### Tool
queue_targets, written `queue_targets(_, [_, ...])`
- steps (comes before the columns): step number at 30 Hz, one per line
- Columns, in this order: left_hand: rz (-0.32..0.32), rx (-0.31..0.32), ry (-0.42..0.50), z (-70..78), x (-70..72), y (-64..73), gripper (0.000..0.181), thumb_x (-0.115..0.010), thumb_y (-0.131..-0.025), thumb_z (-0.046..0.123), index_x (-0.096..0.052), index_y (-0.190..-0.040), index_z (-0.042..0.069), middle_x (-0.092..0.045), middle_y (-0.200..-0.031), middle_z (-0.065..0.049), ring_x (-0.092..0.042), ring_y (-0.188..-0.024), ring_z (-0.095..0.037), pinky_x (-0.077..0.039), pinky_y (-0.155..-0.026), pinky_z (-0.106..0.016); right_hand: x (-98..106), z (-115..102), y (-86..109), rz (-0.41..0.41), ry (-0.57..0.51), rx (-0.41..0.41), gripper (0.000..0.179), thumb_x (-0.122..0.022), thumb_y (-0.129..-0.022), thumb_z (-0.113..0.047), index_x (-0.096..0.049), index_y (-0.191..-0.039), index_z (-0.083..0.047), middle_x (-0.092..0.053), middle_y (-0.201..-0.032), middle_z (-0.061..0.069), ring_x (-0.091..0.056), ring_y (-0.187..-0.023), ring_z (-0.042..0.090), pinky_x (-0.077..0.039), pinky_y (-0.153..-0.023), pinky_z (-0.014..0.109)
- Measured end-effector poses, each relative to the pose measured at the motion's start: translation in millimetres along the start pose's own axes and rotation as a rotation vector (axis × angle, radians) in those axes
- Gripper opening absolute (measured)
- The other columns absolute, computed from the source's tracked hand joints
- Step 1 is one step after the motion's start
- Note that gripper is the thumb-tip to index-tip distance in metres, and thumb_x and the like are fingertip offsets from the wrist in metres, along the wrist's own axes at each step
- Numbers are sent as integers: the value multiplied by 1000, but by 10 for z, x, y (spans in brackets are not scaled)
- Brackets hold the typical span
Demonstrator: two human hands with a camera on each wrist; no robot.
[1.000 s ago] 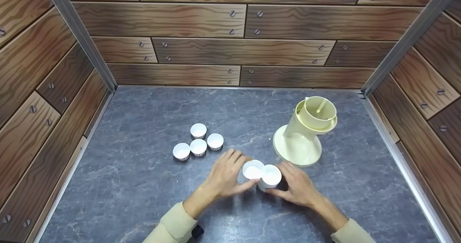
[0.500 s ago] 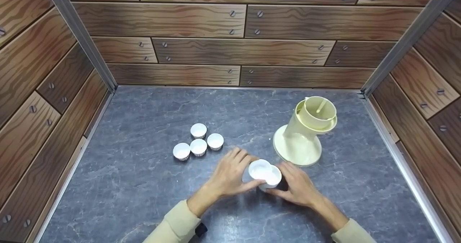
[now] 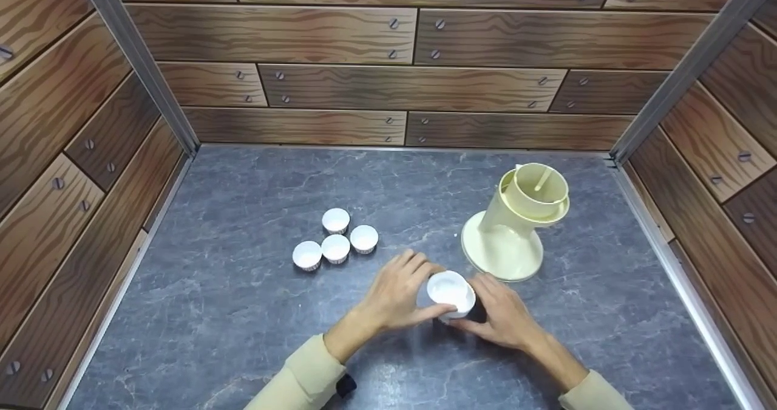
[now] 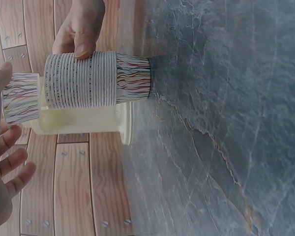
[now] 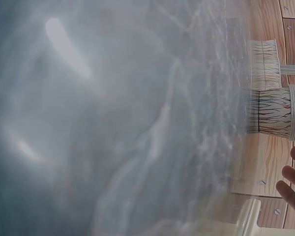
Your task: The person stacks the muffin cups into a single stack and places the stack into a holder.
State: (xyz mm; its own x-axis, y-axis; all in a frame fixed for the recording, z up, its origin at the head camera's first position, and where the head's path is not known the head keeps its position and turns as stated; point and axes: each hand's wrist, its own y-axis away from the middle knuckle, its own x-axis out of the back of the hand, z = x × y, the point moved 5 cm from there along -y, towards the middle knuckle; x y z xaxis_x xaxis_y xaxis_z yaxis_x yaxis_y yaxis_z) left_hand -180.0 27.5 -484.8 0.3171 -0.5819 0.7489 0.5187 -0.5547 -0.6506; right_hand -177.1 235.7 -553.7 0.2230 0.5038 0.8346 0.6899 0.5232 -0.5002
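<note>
My left hand (image 3: 394,291) pinches a single white paper cup (image 3: 447,288) between thumb and fingers. In the left wrist view this cup (image 4: 20,98) shows coloured wavy lines and sits just off the top end of a nested stack of paper cups (image 4: 81,78). That stack stands on the table, its piled rims forming a ridged column. My right hand (image 3: 504,313) grips the stack from the right side. From the head view, the held cup covers most of the stack's mouth. Several loose paper cups (image 3: 335,249) stand upright, close together, left of my hands.
A cream plastic stand (image 3: 510,237) with a round base and a wide open tube on top stands behind my right hand. Wood-patterned walls (image 3: 334,88) enclose the grey marbled table (image 3: 243,313) at the back and both sides.
My left hand has moved right with its cup, from beside the stack to over its mouth. The right hand and the stack have stayed in place.
</note>
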Motion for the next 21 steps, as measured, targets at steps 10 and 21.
queue_targets(10, [-31, 5, 16, 22, -85, -2, 57, -76, -85, 68, -72, -115, 19, -68, -101, 7, -57, -91, -9, -50, -80, -20, -12, -2, 14, 0, 4, 10, 70, -86, -79, -61, -66, -122, -11, -68, -105, -1, -62, -93, 11, -56, -77, 33])
queue_targets(21, [-40, 6, 45, 10, -130, -44, 58, -77, -85, 67, -72, -116, 19, -69, -103, 6, -59, -95, -10, -51, -84, -22, -1, -4, 13, 14, 6, 25, 72, -85, -80, -61, -64, -125, -8, -68, -105, 1, -63, -93, 13, -57, -77, 34])
